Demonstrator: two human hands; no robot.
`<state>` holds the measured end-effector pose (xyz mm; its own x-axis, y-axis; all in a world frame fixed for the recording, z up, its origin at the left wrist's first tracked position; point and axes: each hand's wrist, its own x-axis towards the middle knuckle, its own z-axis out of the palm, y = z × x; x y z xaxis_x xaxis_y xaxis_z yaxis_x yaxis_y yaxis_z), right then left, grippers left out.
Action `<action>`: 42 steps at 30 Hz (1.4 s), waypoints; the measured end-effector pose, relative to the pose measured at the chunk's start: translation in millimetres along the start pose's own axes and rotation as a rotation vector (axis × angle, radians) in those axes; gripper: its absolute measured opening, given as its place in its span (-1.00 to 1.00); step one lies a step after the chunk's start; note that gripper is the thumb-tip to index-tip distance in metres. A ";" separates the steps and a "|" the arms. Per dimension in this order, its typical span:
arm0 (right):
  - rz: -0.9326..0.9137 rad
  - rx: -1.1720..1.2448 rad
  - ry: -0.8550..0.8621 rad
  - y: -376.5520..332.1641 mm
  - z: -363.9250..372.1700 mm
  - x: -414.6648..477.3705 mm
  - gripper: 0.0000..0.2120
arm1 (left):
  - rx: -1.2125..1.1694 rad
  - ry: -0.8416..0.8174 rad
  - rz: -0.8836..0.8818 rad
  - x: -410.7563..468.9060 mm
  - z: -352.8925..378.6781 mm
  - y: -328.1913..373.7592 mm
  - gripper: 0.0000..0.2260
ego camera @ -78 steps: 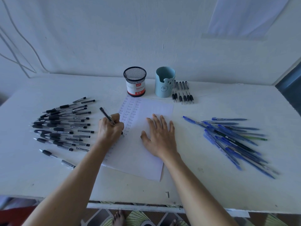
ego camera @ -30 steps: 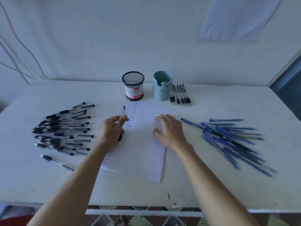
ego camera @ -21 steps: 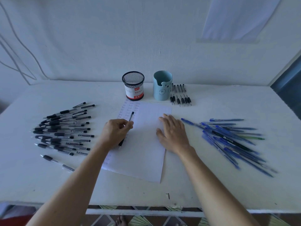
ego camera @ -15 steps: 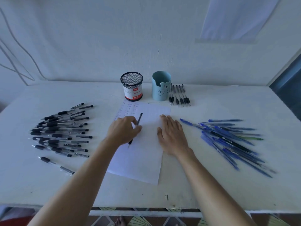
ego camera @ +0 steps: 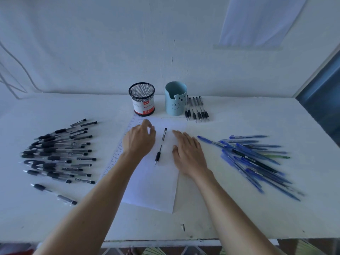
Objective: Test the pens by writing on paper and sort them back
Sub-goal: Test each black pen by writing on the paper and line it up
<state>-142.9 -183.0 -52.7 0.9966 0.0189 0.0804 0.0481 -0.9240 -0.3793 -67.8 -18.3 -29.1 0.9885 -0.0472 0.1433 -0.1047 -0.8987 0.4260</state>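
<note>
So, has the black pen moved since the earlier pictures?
Yes. The black pen went right across the paper, from its written left edge to its blank middle.

Around the paper, black pens crowd nine o'clock and blue pens three. At twelve the mesh cup, blue cup and a pen row stand close together. Six o'clock is bare table to the edge.
</note>
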 end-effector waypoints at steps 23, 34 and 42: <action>0.325 0.225 0.046 -41.1 -13.4 25.6 -0.74 | 0.143 -0.060 0.053 10.5 19.3 -39.0 -0.57; 0.387 0.317 0.065 -24.3 -25.5 33.6 -0.62 | 0.154 -0.070 0.045 9.6 16.9 -37.1 -0.57; 0.472 0.449 0.441 22.0 -63.5 53.3 -0.78 | 0.163 -0.069 0.048 10.1 17.8 -36.7 -0.58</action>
<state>-93.0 -226.5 1.8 0.8045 -0.5770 0.1407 -0.2576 -0.5525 -0.7927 -52.1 6.5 -59.1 0.9885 -0.1164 0.0961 -0.1384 -0.9531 0.2692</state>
